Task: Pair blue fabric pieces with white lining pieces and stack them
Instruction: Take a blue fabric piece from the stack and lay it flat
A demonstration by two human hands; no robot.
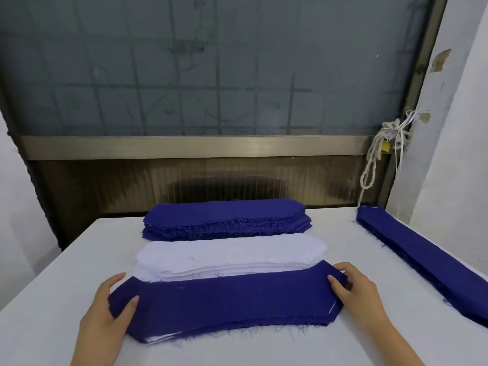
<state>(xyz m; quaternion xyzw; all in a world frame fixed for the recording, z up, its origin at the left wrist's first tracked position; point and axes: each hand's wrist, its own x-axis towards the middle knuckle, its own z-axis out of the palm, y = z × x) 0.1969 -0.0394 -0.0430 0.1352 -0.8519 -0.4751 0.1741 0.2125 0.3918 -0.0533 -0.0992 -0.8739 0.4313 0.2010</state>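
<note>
Left hand (111, 310): fingers curled round left end of paired stack (227, 302), thumb on top. Stack lay near front of table (74, 254), touching white lining pile (229, 253). Right hand (355, 290) pinched right end. Cloth soft, light, limp, so support both ends.

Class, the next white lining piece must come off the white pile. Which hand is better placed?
Left, probably. The left hand has fingers arched right beside the white pile, at its near left corner; the right hand holds the right end of the top blue piece, slightly farther off.
</note>
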